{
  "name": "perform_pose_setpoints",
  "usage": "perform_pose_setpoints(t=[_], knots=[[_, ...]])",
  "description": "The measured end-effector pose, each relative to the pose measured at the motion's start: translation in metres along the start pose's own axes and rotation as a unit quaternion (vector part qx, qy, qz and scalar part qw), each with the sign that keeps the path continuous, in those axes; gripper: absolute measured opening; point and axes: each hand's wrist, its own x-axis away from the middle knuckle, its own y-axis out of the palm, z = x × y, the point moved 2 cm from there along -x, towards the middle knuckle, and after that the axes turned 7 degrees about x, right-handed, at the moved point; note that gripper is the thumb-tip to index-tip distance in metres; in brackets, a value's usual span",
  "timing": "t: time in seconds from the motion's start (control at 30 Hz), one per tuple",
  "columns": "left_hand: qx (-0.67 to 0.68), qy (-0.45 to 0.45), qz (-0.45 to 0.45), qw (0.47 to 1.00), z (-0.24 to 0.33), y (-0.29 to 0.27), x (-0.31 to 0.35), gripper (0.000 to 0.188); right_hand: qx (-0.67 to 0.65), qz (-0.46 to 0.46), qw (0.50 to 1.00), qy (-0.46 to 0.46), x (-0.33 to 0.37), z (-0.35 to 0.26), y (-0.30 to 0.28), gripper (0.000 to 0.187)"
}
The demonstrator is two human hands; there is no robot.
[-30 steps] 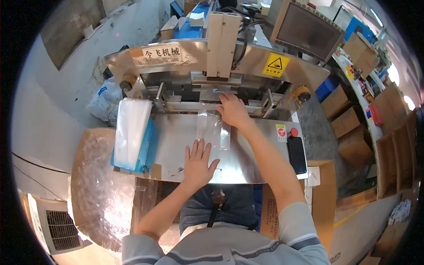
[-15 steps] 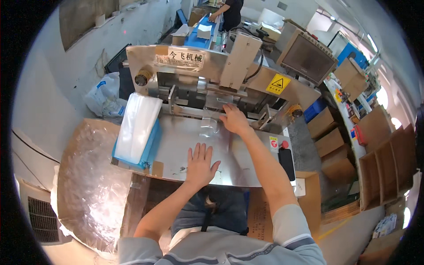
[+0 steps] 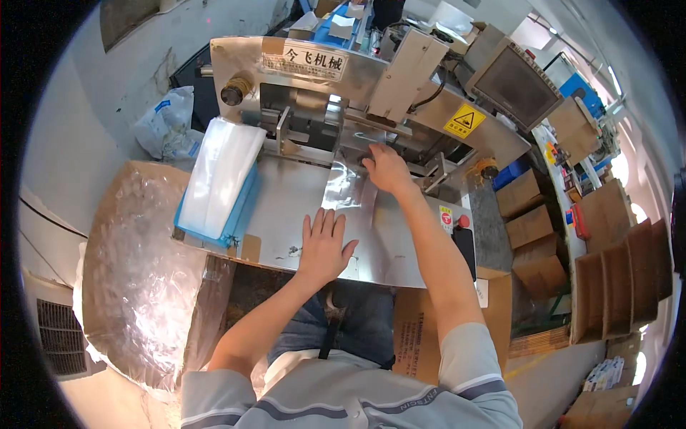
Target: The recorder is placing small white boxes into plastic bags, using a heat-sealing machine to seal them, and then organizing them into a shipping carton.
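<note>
My left hand [image 3: 326, 247] lies flat on the bare metal work plate [image 3: 286, 207], fingers stretched out, just short of a clear plastic bag [image 3: 345, 187]. The bag is glossy and lies on the plate, its far end reaching into the opening of a metal machine [image 3: 379, 82]. At that opening my right hand [image 3: 388, 169] is bent over the bag's right side, with thumb and fingertips closed on the film. The fingertips partly hide the film there. At the left of the plate, a stack of clear bags [image 3: 220, 175] rests in a blue holder [image 3: 239, 225].
A carton lined with clear film [image 3: 143, 264] stands at my left. On the plate's right side are a red button [image 3: 464, 222] and a black phone-like slab [image 3: 464, 250]. A monitor [image 3: 518, 86] is behind at right. Cardboard boxes [image 3: 529, 229] line the right side.
The view has tipped downward, so the machine sits higher in the picture. My right thumb and fingers have drawn closer together on the film. My left hand stays flat on the plate.
</note>
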Motion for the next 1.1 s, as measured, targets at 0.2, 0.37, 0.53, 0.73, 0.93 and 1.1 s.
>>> perform_pose_setpoints(t=[0.2,0.37,0.53,0.73,0.93,1.1], knots=[[0.002,-0.018,0.012,1.000,0.003,-0.004,0.001,0.068,0.003,-0.049,0.999,0.022,-0.008,-0.003,-0.017,0.046],[0.020,-0.044,0.033,0.998,0.003,-0.005,0.002,0.072,0.032,-0.032,0.999,0.022,-0.009,-0.007,-0.025,0.047],[0.040,-0.066,0.051,0.996,0.004,-0.009,0.001,0.078,0.040,-0.059,0.997,0.033,-0.011,-0.009,-0.029,0.050],[0.098,-0.088,0.115,0.985,-0.003,-0.014,0.004,0.084,0.030,-0.093,0.994,0.056,-0.015,-0.013,-0.034,0.052],[0.130,-0.098,0.157,0.974,-0.012,-0.013,0.005,0.083,0.002,0.011,0.999,0.045,0.014,-0.002,-0.036,0.058],[0.147,-0.108,0.151,0.972,-0.014,-0.014,0.007,0.080,-0.254,0.116,0.957,0.074,0.100,-0.020,-0.061,0.042]])
